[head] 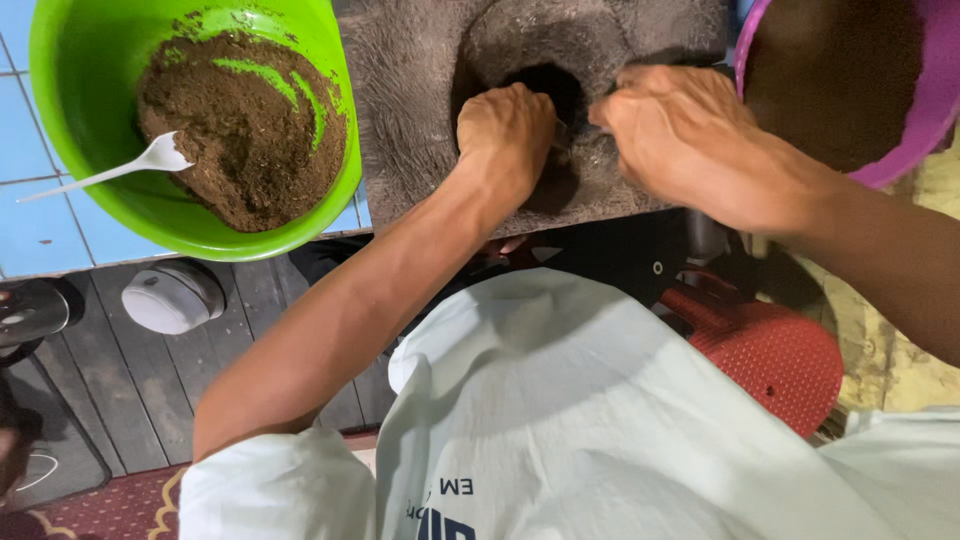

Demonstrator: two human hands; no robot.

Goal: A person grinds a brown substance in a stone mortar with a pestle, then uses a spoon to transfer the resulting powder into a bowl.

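- The left hand (508, 130) is seen curled into a loose fist at the edge of a dark round hole (545, 88) in a grey, dusty slab (410, 110); whether anything is held inside the fist cannot be told.
- The right hand (675, 135) is set just beside it, knuckles up and fingers bent down toward the same hole; its grasp is hidden as well.
- The two hands are kept close together, almost touching, over the slab.
- A green bowl (60, 150) of brown powder (245, 125) is placed to the left of the slab, with a white plastic spoon (120, 168) lying in it, bowl end on the powder.
- A purple bowl (930, 100) with dark contents is seen at the upper right.
- A red perforated stool (775, 360) is visible below the right forearm.
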